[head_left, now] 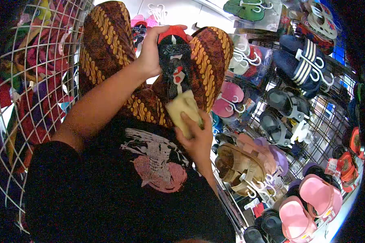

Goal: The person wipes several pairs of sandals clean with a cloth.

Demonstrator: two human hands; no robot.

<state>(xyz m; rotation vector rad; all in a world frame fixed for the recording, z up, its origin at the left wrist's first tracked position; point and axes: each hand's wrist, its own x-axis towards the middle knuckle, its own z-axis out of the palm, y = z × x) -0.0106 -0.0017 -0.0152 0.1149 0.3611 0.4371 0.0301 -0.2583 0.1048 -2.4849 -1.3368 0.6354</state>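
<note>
My left hand (pixel 151 54) is closed around the far end of a slide sandal (pixel 175 56), which has a red strap, a black footbed and a printed red and white figure. The sandal is held lengthwise over my lap, between my knees. In my right hand (pixel 196 131) is a pale yellow cloth or sponge (pixel 183 109), gripped by bent fingers. Its upper edge meets or overlaps the sandal's near end. Beyond my left wrist, partly hidden by my knee, lies a similar red and black sandal (pixel 139 31).
On my right, a wire rack (pixel 320 133) carries several sandals on white hangers, among them navy striped slides (pixel 298 60), brown sandals (pixel 239 166) and pink clogs (pixel 298 214). A white wire mesh (pixel 44 69) with colourful goods behind it stands on my left. Patterned brown trousers (pixel 105 52) cover my knees.
</note>
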